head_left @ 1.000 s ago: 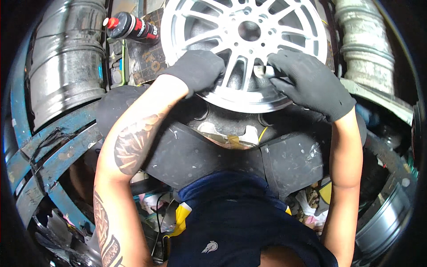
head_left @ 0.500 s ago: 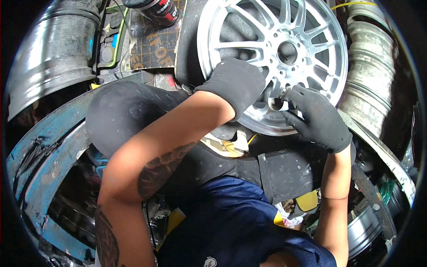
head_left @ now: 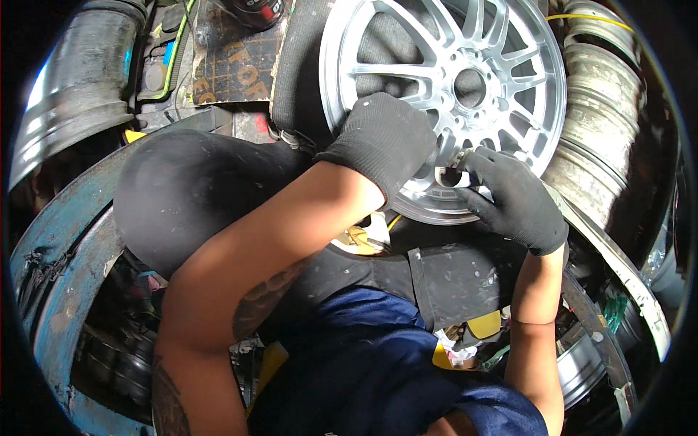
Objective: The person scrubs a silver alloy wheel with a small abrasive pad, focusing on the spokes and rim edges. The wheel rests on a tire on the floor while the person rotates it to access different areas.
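Observation:
A bare silver alloy wheel [head_left: 392,70] with many spokes lies tilted in front of me, its lower rim toward my lap. My left hand [head_left: 389,142], in a black glove, is pressed against the lower left spokes; its fingers are hidden behind the back of the hand. On the lower spokes, my gloved right hand [head_left: 512,196] has thumb and fingers closed around a curled white strip [head_left: 442,176], perhaps abrasive paper. The strip's loop stands out toward the left hand, above the rim lip.
Worn wheel barrels stand on the left [head_left: 87,80] and a stack of barrels [head_left: 600,123] on the right. A dark tub [head_left: 258,11] sits on a printed board [head_left: 240,69] at the far left. A scuffed blue metal curve [head_left: 54,312] runs along my left side.
The view has shifted slightly and my left knee appears farther left. Both hands stay at the same spokes; the right hand and the white strip have moved a little nearer to me.

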Demonstrator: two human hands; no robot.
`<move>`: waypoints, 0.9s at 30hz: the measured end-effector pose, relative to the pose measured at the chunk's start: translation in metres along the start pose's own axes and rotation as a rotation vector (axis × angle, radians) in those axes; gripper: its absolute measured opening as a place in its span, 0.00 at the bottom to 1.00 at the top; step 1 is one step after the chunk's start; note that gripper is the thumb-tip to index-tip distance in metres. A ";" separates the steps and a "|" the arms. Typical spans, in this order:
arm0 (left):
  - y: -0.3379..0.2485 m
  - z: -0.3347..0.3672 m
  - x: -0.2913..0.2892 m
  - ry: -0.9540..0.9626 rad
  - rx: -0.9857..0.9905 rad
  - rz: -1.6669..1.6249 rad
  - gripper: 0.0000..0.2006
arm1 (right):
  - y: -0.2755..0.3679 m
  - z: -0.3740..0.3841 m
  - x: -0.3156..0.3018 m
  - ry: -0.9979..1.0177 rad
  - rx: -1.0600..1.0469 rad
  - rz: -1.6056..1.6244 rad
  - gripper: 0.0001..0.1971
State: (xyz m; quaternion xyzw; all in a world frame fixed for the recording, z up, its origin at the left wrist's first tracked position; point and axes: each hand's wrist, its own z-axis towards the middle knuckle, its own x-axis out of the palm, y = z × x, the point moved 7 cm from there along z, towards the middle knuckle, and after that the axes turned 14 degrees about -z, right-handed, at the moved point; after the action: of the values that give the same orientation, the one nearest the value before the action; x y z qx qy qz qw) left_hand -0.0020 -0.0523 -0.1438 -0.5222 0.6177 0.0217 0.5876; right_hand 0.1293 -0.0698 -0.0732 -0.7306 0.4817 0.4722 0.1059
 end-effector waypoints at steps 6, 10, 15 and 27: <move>-0.001 -0.003 0.001 -0.081 0.036 0.008 0.10 | -0.001 -0.002 0.004 0.004 0.019 -0.019 0.16; -0.002 -0.002 -0.001 -0.041 0.009 0.012 0.10 | 0.000 -0.001 -0.001 0.004 0.018 -0.024 0.16; 0.002 -0.008 -0.004 -0.028 0.001 0.018 0.09 | 0.004 0.002 -0.005 -0.026 -0.006 -0.050 0.16; 0.002 -0.007 -0.006 -0.022 0.010 -0.036 0.11 | -0.007 0.000 -0.006 0.003 0.062 -0.071 0.16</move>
State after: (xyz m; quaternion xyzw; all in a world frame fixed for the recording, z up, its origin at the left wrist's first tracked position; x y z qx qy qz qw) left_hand -0.0099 -0.0524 -0.1387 -0.5302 0.6016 0.0137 0.5973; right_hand 0.1342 -0.0626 -0.0710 -0.7442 0.4701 0.4520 0.1444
